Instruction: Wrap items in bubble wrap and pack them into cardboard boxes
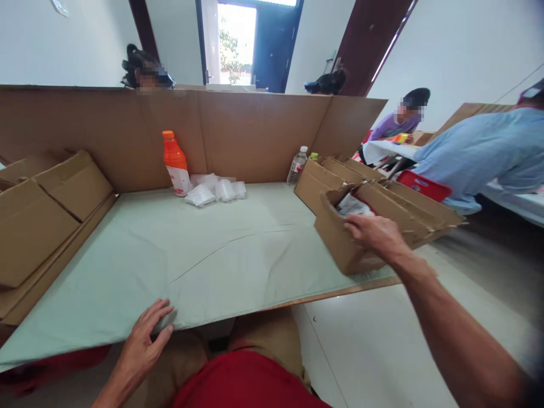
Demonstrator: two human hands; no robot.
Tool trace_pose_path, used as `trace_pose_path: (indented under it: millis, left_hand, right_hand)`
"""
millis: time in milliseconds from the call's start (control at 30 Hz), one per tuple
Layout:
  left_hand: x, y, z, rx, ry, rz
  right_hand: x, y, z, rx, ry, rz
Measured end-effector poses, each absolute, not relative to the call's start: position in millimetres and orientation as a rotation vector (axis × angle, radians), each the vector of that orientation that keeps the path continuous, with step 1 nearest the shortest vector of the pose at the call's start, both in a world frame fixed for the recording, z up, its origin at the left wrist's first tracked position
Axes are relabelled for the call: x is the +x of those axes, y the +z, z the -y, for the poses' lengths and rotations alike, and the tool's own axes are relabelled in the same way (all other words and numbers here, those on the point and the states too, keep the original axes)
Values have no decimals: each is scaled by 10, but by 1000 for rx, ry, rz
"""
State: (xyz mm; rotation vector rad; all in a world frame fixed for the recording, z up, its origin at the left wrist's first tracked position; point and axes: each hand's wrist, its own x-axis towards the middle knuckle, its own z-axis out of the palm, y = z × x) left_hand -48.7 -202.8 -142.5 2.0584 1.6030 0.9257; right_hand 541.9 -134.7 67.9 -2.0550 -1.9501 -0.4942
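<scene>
My right hand [376, 233] is at the near end of an open cardboard box [340, 241] on the right side of the table. Its fingers are curled over the rim, closed on the cardboard, and the thumb is partly hidden. Just behind those fingertips, a white printed packet with some red [353, 205] shows inside the box. At the table's near edge, my left hand [147, 334] rests with fingers spread and nothing in it. Pale green sheeting [212, 255] covers the table.
An orange bottle [174, 164] stands at the back beside several clear plastic packs [212, 190]. A clear bottle [296, 167] is near the right boxes. More cardboard boxes [38, 221] line the left. A cardboard screen [255, 136] closes the back; other people sit beyond.
</scene>
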Motion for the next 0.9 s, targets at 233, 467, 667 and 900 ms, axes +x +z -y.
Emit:
trace_pose_path:
  millis: [233, 467, 667, 900]
  left_hand:
    - [-256, -1012, 2140, 1831, 960, -1599]
    - [116, -904, 1966, 1580, 1258, -1496]
    - [199, -1066, 1863, 1414, 1352, -1469]
    - [330, -1124, 1693, 1334, 1292, -1437]
  right_hand:
    - [3736, 719, 1584, -1424, -294, 2583]
    - [3385, 790, 1857, -955, -148, 2366]
    - [3879, 250, 1861, -1488, 456, 1995]
    - [3497, -500, 1624, -1494, 855, 1927]
